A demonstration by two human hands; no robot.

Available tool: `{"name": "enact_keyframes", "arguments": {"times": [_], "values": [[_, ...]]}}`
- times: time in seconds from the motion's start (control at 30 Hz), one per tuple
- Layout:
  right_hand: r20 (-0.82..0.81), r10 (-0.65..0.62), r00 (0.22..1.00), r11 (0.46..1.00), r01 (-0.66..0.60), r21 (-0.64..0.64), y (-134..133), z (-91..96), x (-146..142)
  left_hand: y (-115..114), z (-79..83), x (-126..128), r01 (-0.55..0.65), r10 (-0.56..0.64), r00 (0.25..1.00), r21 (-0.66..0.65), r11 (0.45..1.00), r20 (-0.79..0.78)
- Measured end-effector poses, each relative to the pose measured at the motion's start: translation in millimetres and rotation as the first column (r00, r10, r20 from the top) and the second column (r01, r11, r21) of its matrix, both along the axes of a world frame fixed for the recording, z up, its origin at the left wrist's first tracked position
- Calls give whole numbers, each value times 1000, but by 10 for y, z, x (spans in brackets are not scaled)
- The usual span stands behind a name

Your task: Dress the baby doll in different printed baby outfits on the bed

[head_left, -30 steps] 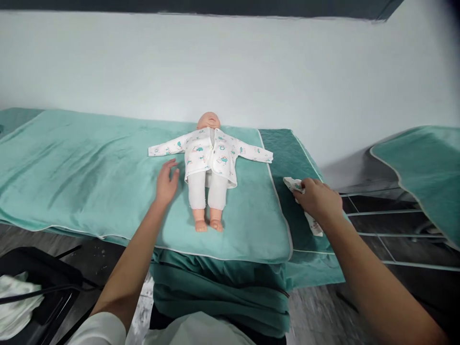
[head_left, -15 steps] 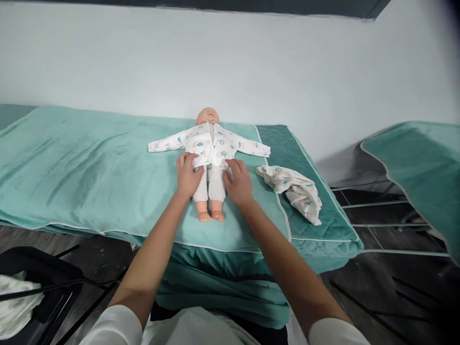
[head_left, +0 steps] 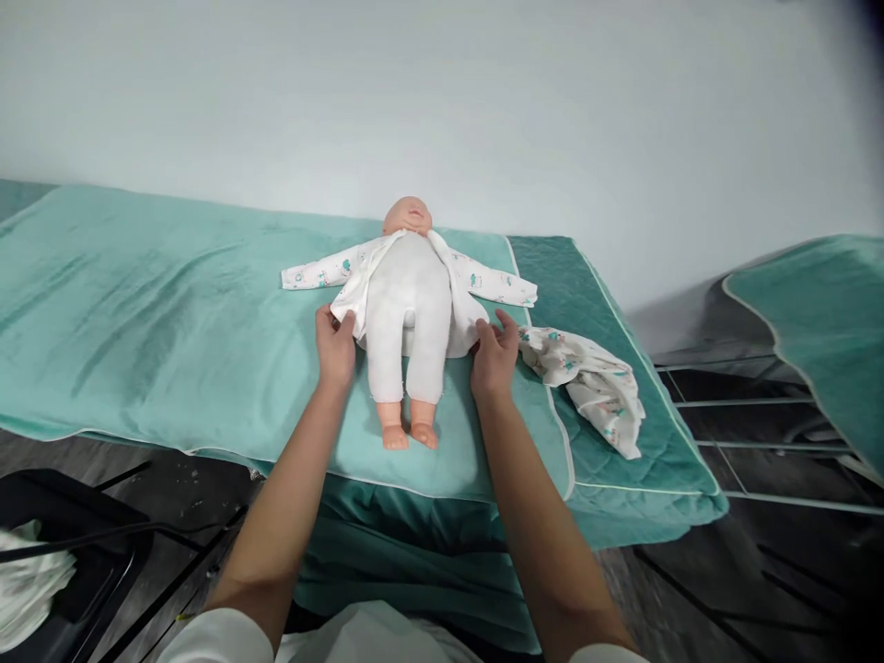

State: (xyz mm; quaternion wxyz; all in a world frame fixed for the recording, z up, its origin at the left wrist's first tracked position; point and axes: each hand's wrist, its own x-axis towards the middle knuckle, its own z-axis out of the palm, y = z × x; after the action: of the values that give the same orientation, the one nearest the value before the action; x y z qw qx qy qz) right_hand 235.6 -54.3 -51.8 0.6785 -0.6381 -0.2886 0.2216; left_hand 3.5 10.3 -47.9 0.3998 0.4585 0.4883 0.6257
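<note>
doll [head_left: 409, 290] on its back on lt green blanket [head_left: 172, 322], head twd wall [head_left: 442, 110], feet twd the person. its jacket [head_left: 355, 290] is open, flaps spread, sleeves out either side, white torso & legs showing. l hand [head_left: 336, 350] pinches one lower corner of it; r hand [head_left: 495, 359] has the opp flap's edge btwn thumb & fingers. crumpled print garment [head_left: 594, 378] just beside r hand, mostly on dk green cover [head_left: 642, 474].

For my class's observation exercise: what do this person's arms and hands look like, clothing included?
The left hand and right hand are bare, with nothing visibly worn on them. Plain white sleeves end above the uncovered forearms.
</note>
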Motion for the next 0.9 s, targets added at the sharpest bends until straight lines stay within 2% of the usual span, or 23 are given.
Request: {"name": "enact_keyframes", "arguments": {"times": [0.1, 0.2, 0.3, 0.43, 0.57, 0.7, 0.9], "values": [[329, 77, 941, 994, -46, -102, -122, 50, -109, -104, 27, 23, 35, -40, 991, -43, 998, -125], [481, 139, 866, 968, -16, -251, -215, 79, -176, -191, 26, 27, 13, -24, 981, -61, 998, -190], [522, 145, 840, 945, 40, -326, -255, 82, -175, -274, 22, 7, -46, 52, 965, 30, 998, -258], [557, 180, 811, 951, 1, -309, -277, 89, -153, -391, 32, -35, -60, 143, 889, 198, 978, -434], [558, 250, 791, 934, -45, -355, -313, 105, -156, -431, 13, -46, -60, 165, 794, 194, 979, -585], [546, 246, 801, 943, -67, -326, -349, 111, -164, -411, -11, -34, -45, 159, 706, 181, 982, -690], [518, 164, 839, 969, -39, -243, -365, 77, -163, -416, 3, -33, -69, 145, 706, 136, 988, -693]]}}
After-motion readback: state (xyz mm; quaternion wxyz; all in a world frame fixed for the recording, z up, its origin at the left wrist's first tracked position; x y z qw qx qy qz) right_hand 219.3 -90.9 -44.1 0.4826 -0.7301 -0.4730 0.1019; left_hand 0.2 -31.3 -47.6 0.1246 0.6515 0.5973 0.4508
